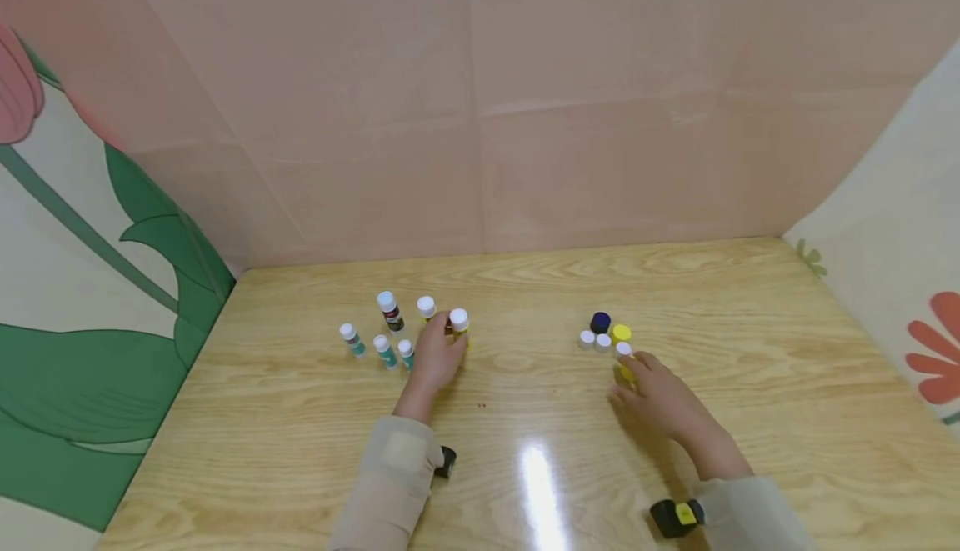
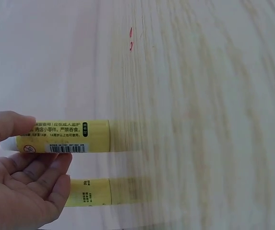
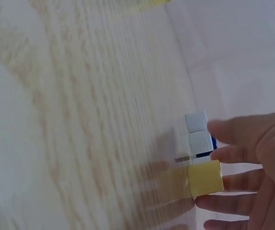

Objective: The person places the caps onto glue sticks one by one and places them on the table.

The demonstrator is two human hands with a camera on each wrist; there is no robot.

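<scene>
Wood-grain table (image 1: 525,405): on my remote feed, the left hand (image 1: 437,357) grips an upright yellow bottle (image 2: 98,139) left of centre; its curled fingers could topple the adjacent bottle (image 2: 90,192). Right hand (image 1: 667,397) ungripped, fingers extended at a short yellow cylinder (image 3: 205,178); contact unverifiable.

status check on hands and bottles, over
Left hand gripping yellow bottle. Right hand at yellow jar, fingers extended. Second bottle and white jars close by.

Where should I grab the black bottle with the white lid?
Probably grip the black bottle round its sides, just below the white lid, coming from above: it stands upright and slim, with teal-labelled bottles in front of it.
</scene>
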